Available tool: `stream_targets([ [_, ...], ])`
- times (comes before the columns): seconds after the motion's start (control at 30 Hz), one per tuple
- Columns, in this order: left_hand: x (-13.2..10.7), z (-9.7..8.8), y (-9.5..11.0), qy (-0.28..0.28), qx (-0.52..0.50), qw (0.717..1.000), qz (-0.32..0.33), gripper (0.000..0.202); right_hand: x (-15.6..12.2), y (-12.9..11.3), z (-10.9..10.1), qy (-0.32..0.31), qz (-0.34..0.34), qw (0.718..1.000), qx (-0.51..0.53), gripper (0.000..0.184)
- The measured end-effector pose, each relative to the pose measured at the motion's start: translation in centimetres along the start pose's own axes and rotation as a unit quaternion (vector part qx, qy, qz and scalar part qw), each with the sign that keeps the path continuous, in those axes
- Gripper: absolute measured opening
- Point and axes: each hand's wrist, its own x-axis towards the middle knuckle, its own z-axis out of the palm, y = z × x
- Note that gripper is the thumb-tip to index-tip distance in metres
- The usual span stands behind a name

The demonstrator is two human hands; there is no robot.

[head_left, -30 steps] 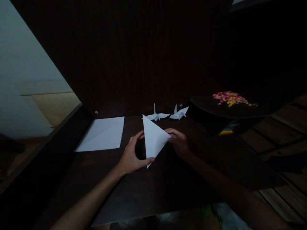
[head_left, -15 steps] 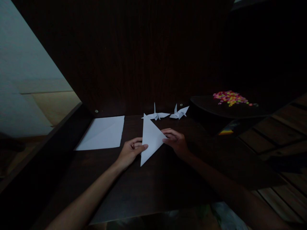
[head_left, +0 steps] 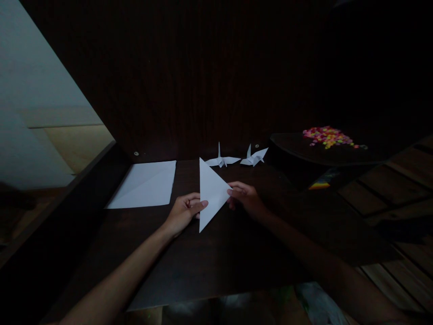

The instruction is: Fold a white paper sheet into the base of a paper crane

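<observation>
A white sheet of paper folded into a triangle (head_left: 212, 192) is held over the dark tabletop, its long edge on the left and one corner pointing right. My left hand (head_left: 185, 211) grips the long edge, thumb on top and fingers behind. At the right corner, my right hand (head_left: 246, 197) pinches the paper between thumb and fingers. Just beyond the triangle's top corner stands a white paper crane (head_left: 221, 161), partly overlapped by it. A second paper crane (head_left: 253, 157) sits to its right.
White square paper (head_left: 145, 185) lies on the dark table (head_left: 189, 271) at the left. Small colourful pieces (head_left: 329, 136) are heaped on a raised dark shelf (head_left: 297, 151) at the right. A dark upright panel (head_left: 203, 81) closes off the back, and a raised side board (head_left: 67, 198) borders the left.
The folded paper has turned slightly, so its long edge now stands nearly vertical. Both hands keep their hold, and the right thumb has shifted slightly left and up.
</observation>
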Motion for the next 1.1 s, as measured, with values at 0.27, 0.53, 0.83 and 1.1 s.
stream_targets([
  [0.27, -0.1, 0.2, 0.2, -0.046, 0.006, 0.999, -0.029, 0.048, 0.0, -0.3, -0.1, 0.057, -0.028, 0.998, -0.027, 0.037],
  [0.53, -0.3, 0.1, 0.1, -0.099, -0.007, 0.994, -0.047, 0.048, 0.2, -0.5, -0.5, 0.087, -0.039, 0.995, -0.027, 0.034],
  [0.83, -0.3, -0.2, -0.1, -0.15, -0.003, 0.988, -0.041, 0.053, 0.6, -0.1, -0.8, 0.089, -0.025, 0.996, -0.003, 0.032],
  [1.1, -0.2, -0.6, -0.5, -0.194, -0.015, 0.98, -0.045, 0.062, 0.7, 0.0, -1.1, 0.099, -0.021, 0.995, 0.007, 0.033],
])
